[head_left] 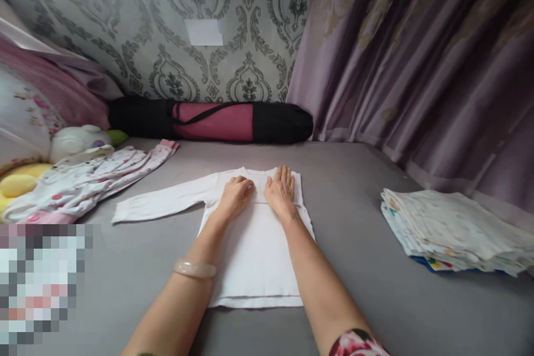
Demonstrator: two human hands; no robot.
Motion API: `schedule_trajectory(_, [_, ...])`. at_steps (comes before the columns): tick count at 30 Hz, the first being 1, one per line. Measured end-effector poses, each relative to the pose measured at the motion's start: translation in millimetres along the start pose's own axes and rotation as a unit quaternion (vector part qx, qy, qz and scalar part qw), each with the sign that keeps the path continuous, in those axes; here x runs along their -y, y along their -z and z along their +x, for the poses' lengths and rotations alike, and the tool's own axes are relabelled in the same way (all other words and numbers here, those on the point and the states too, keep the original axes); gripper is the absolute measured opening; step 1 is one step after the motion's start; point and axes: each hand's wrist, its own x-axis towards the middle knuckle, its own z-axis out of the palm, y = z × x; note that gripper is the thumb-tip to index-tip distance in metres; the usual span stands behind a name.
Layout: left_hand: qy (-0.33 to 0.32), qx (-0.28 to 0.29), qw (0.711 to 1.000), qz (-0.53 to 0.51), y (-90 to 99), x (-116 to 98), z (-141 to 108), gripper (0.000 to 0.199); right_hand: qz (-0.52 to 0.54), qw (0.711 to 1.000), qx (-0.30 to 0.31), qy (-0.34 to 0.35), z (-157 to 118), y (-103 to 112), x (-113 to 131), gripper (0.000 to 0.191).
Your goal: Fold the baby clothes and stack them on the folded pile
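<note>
A white long-sleeved shirt (258,256) lies flat on the grey sheet, its hem toward me. One sleeve stretches out to the left; the other is folded across the upper part of the shirt. My right hand (280,190) rests flat on that folded part near the right shoulder, fingers extended away from me. On the upper left of the shirt sits my left hand (237,196), its fingers curled and bent down against the cloth; whether they pinch any fabric is hidden.
A stack of folded clothes (454,228) lies at the right. Patterned clothes (95,178) and plush toys (77,142) are at the left. A black and pink bag (217,121) lies along the wall, beside purple curtains (375,55).
</note>
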Motion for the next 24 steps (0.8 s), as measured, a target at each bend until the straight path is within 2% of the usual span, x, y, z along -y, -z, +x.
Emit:
schedule_trajectory(4, [0.014,0.016,1.000,0.017,0.6,-2,-1,0.027,-0.034,0.998,-0.003,-0.045,2,-10,-13,0.063])
schedule_trajectory(10, [0.043,0.048,0.997,0.038,2.4,-5,-2,0.031,-0.040,0.998,0.008,-0.045,5,-11,-18,0.062])
schedule_trajectory(14, [0.061,0.075,0.993,0.072,-0.4,-6,-3,0.045,-0.050,0.996,-0.033,-0.065,9,-6,-26,0.062])
schedule_trajectory(18, [0.112,0.129,0.980,0.106,-5.0,-9,-2,0.055,-0.061,0.995,-0.014,-0.076,9,-9,-34,0.063])
schedule_trajectory(24, [0.112,0.118,0.977,0.137,-7.7,-9,-3,0.061,-0.067,0.995,-0.015,-0.078,10,-12,-35,0.063])
